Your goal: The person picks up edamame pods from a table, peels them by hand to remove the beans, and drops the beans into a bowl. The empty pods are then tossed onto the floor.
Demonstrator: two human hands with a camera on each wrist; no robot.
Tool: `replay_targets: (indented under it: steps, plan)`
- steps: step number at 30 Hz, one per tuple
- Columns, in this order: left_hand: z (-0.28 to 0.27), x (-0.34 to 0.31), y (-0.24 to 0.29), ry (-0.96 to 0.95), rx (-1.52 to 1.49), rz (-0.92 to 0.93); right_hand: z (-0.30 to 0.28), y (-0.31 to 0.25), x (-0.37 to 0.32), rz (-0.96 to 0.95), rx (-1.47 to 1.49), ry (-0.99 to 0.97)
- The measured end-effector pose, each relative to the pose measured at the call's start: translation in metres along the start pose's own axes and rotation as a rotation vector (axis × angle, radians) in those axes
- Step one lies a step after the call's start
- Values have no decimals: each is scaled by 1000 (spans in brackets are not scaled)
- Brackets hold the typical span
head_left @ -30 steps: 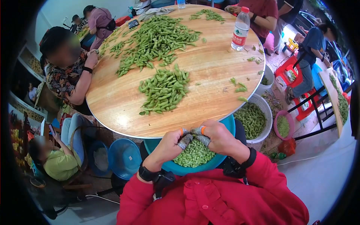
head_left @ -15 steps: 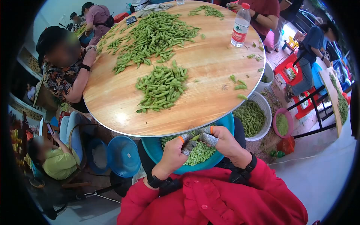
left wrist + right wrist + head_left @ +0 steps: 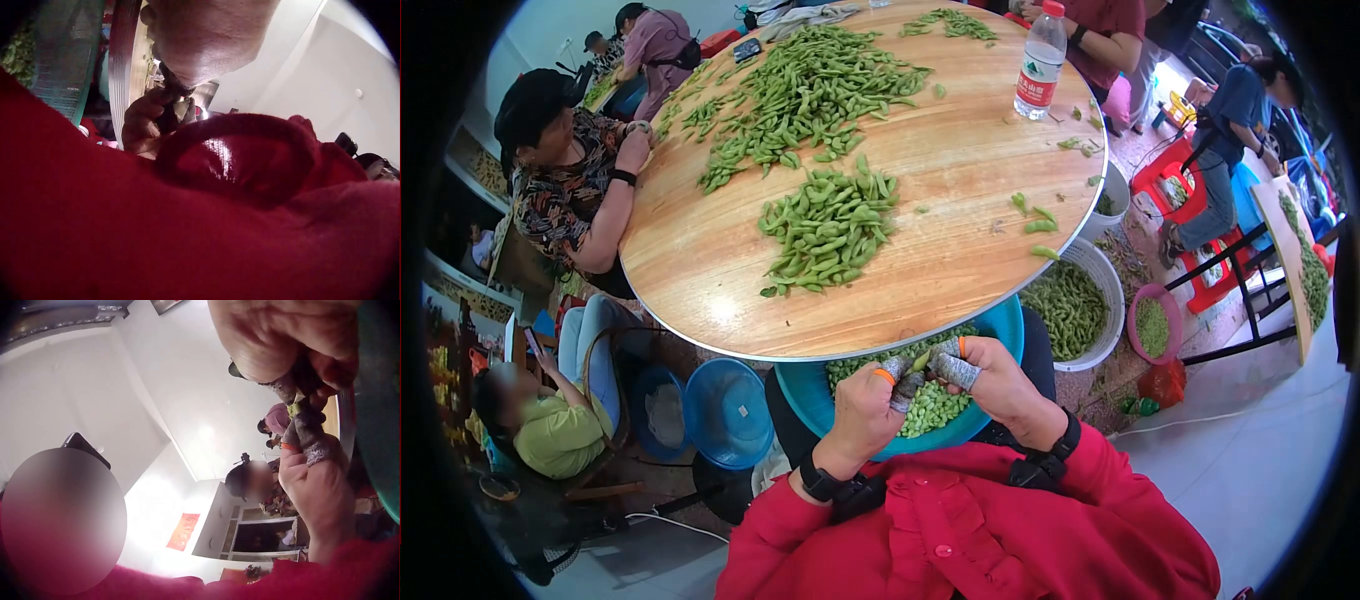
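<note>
- Crowding the near edge of the round, wood-grained surface (image 3: 960,220), a round teal plastic basin (image 3: 798,408) sits between that edge and the person's red-clothed torso (image 3: 950,540); the surface's edge hides part of the basin's far side.
- Loose pale-green shelled beans (image 3: 933,412) lie in the basin, beneath the hands.
- A bare strip of surface runs between the near edge and the smaller heap of green bean pods (image 3: 830,228); a wider bare stretch spreads to the right of that heap.
- Beyond it lies the larger heap of green bean pods (image 3: 805,95). The clear plastic bottle with a red cap (image 3: 1041,72) stands near the right edge.
- Right of the basin, the round white plastic tub (image 3: 1117,318) of pods sits near the surface's rim.
- Left hand (image 3: 863,408) and right hand (image 3: 998,382) meet over the basin, near the surface's edge, forearms angled inward from red sleeves.
- Both hands' fingers are curled in, tips nearly together, pinching a single small green pod (image 3: 921,361) between them; grey fabric covers (image 3: 956,371) wrap some fingers.
- The left-wrist view is too dark to show the grip clearly.
</note>
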State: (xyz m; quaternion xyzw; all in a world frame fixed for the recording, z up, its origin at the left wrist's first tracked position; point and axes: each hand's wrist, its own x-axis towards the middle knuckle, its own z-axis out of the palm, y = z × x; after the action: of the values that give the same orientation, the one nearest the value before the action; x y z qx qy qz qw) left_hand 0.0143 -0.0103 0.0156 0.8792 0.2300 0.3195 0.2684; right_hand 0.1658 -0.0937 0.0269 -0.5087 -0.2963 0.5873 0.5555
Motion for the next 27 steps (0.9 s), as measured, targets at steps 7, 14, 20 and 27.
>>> replay_targets:
  steps: [7,14,20,27]
  plan:
    - [-2,-1,1,-48,21,-12,1,3,2,-2,43,5]
    - [2,-4,-3,-68,-127,-73,-1,15,9,14,94,-11]
    - [7,-11,-12,-87,-691,-367,-1,31,13,-167,279,-124]
    - [11,-11,-12,-65,-1443,-777,-3,41,22,-277,299,-201]
